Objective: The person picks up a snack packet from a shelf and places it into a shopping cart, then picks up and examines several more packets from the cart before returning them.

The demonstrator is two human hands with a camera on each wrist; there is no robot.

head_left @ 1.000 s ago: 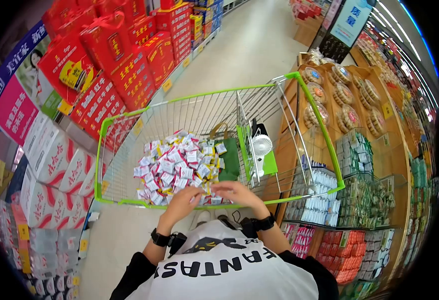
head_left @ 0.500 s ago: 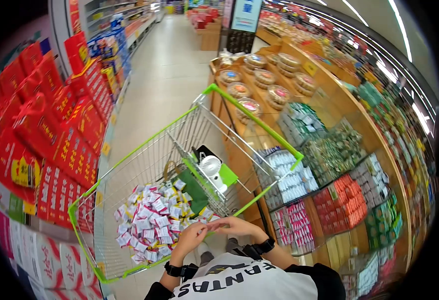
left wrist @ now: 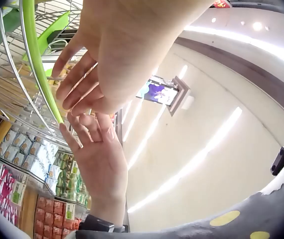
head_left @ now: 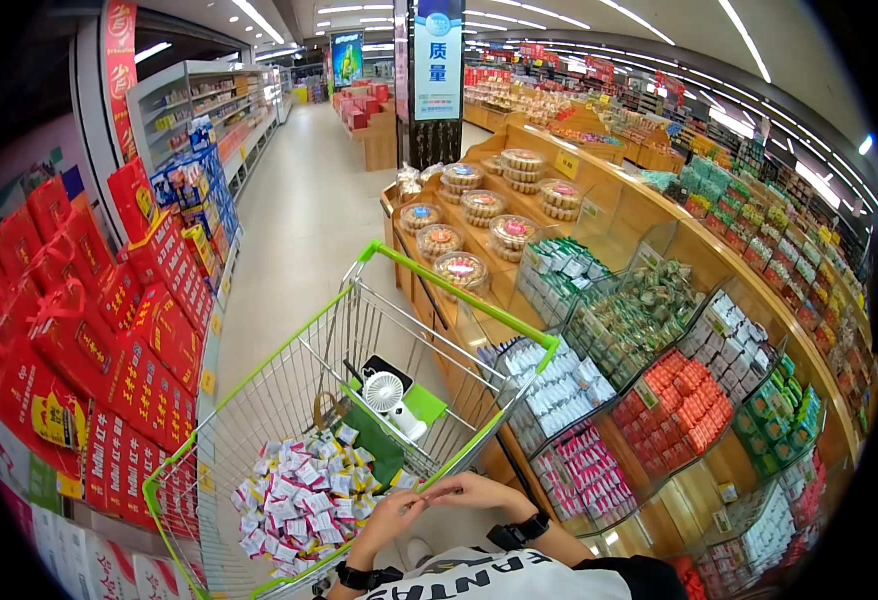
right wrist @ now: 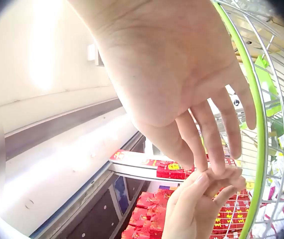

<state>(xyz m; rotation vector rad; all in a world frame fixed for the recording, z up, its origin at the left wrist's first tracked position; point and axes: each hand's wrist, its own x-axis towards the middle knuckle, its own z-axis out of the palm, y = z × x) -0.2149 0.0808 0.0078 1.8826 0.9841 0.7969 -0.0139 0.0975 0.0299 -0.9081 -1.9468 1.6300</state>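
1. So the left hand [head_left: 391, 518] is hanging relaxed, fingers loosely bent, gripping nothing.
2. Right hand [head_left: 471, 492] is staying out of grabbing too, its fingertips meeting the left's.
3. Wrapped packets [head_left: 294, 505] are sitting heaped inside the cart [head_left: 370, 251], right beside a green bag [head_left: 381, 452].

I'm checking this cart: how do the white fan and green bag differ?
The fan is white, the bag dark green. The fan has a round head and a handle; the bag looks like a limp sheet. The fan rests by the bright green flap; the bag lies beside the heaped packets. Both are in the cart.
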